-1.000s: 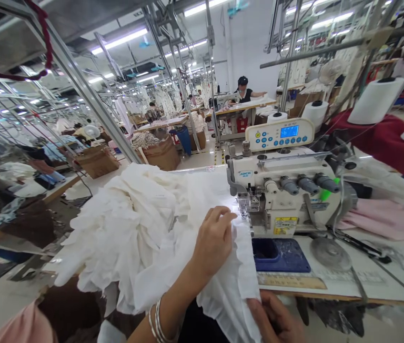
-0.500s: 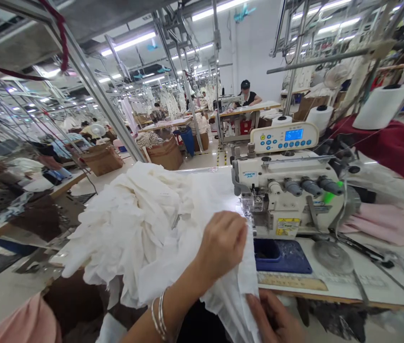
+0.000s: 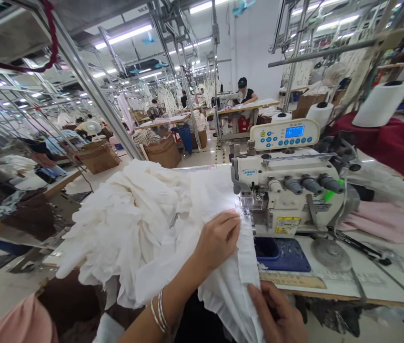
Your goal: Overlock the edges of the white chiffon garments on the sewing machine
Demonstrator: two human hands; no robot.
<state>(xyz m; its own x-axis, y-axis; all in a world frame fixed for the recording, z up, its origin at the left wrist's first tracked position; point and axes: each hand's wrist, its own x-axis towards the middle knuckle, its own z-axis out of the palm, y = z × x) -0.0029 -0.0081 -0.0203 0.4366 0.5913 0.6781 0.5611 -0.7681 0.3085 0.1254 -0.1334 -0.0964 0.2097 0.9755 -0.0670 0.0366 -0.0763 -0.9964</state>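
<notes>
White fabric [image 3: 247,267] runs from the presser foot of a Jack overlock sewing machine [image 3: 289,190] down over the table's front edge. My left hand [image 3: 219,238], two silver bangles on its wrist, lies on this fabric just before the lit needle area. Its fingers are pressed together and bent down onto the cloth. Lower down, my right hand [image 3: 277,312] pinches the fabric's right edge between thumb and fingers; some fingertips are hidden beneath. Left of the machine, a large heap of white fabric [image 3: 116,224] spreads over the table.
A blue tray [image 3: 287,255] and a ruler strip [image 3: 295,280] are at the machine's front. Pink cloth [image 3: 388,221] lies to the right, below white thread cones [image 3: 380,102]. A metal post [image 3: 98,90] rises behind the heap. A co-worker [image 3: 247,90] sits at another machine farther back.
My left hand has lowered and its fingers have flattened toward the cloth by the presser foot. My right hand stays at the fabric's edge. The view has shifted slightly.
</notes>
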